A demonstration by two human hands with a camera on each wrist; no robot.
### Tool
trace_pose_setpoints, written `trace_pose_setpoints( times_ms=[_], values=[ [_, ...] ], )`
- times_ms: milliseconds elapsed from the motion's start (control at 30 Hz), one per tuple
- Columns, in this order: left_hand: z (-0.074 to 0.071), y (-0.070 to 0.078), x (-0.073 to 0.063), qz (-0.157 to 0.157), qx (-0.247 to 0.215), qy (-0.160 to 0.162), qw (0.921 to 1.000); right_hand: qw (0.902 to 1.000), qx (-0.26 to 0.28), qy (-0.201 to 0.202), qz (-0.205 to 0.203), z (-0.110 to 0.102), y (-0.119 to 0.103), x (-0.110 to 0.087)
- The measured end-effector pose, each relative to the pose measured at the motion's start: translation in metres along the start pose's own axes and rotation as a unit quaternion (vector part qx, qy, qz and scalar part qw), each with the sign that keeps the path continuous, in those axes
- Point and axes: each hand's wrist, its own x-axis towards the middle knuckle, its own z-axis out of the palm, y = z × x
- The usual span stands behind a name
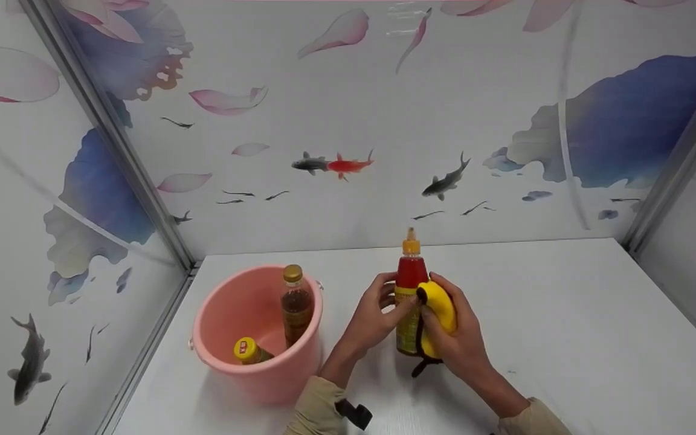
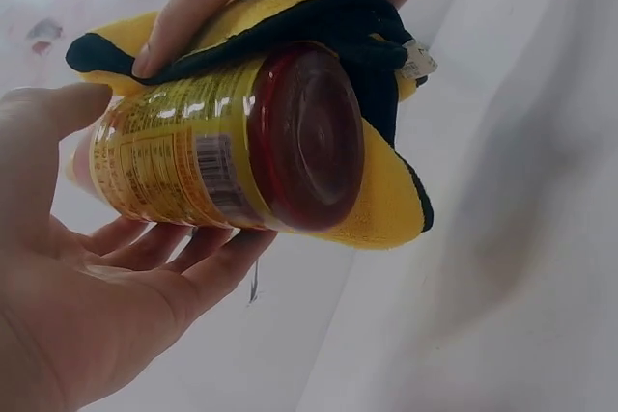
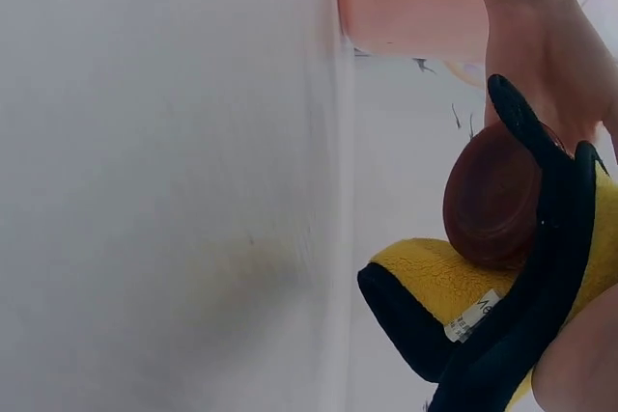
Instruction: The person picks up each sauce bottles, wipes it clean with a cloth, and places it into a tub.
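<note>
A red sauce squeeze bottle with an orange nozzle cap and a yellow label is held upright between both hands. My left hand grips it from the left, fingers curled behind and thumb in front. On its right side my right hand presses a folded yellow cloth with dark edging against the bottle. The left wrist view shows the bottle's dark red base and the cloth wrapped along its side. In the right wrist view a small white tag sticks out from the cloth.
A pink bucket stands left of my hands on the white table. Inside it are a brown bottle with a gold cap and a yellow-lidded jar. White panels with painted fish and petals enclose the table.
</note>
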Motion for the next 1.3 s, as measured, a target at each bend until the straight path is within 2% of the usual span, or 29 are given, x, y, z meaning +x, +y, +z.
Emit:
trace_pose_setpoints(
  times_ms=[200,367,667,767,867,1000,1167,1300],
  values=[
    [0.0004,-0.0006,0.0004,0.001,-0.005,-0.004,1.0000,1.0000,0.000,0.002,0.005,-0.0006,-0.0010,0.0006],
    [-0.0005,-0.0011,-0.0004,0.000,0.008,-0.008,0.9999,0.9999,-0.002,0.008,-0.010,-0.0023,0.0008,0.0013],
    [-0.0028,-0.0016,-0.0016,-0.020,0.033,-0.058,0.9976,0.9993,0.003,0.014,-0.035,-0.0082,0.0016,0.0053],
    [-0.0033,-0.0008,-0.0017,-0.023,0.042,-0.063,0.9968,0.9992,0.008,0.016,-0.037,-0.0096,0.0011,0.0068],
    [-0.0024,-0.0002,-0.0010,-0.014,0.050,-0.050,0.9974,0.9992,0.009,0.017,-0.035,-0.0097,0.0005,0.0074],
    [0.0001,0.0005,-0.0004,-0.003,0.046,-0.009,0.9989,0.9992,0.007,0.015,-0.036,-0.0078,0.0006,0.0067],
    [0.0014,0.0013,0.0003,-0.005,0.016,0.042,0.9990,0.9997,-0.005,0.007,-0.022,-0.0040,0.0006,0.0037],
    [0.0008,0.0020,0.0020,-0.005,-0.014,0.070,0.9974,0.9999,-0.011,0.000,-0.012,-0.0017,0.0003,0.0015]
  ],
)
